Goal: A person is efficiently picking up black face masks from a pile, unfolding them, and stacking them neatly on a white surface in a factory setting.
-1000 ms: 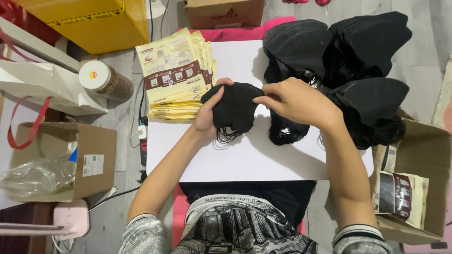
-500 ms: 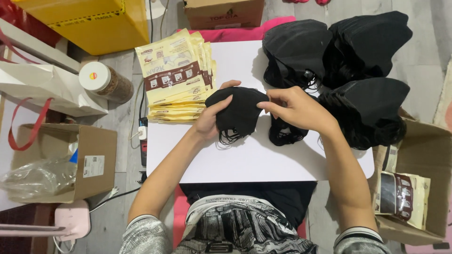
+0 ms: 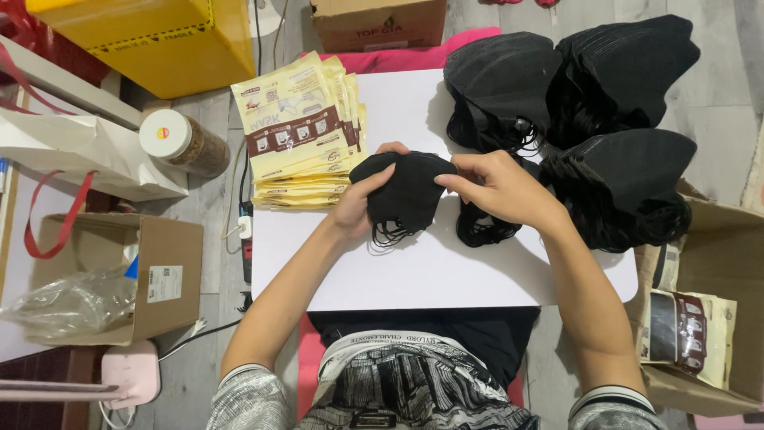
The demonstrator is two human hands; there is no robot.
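Both hands, left and right, closed on a small stack of black masks above the white table, squaring it; next, likely a yellow pouch from the nearby pile, demanding a steady pinch.

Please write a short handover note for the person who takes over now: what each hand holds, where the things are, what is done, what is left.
Left hand: grip on a small stack of black masks, held over the white board.
Right hand: pinches the same stack at its right edge.
Big piles of black masks lie at the right; empty yellow pouches are stacked at the left.
Done: filled pouches lie in the box on the right.
Left: the stack in hand is not in a pouch.
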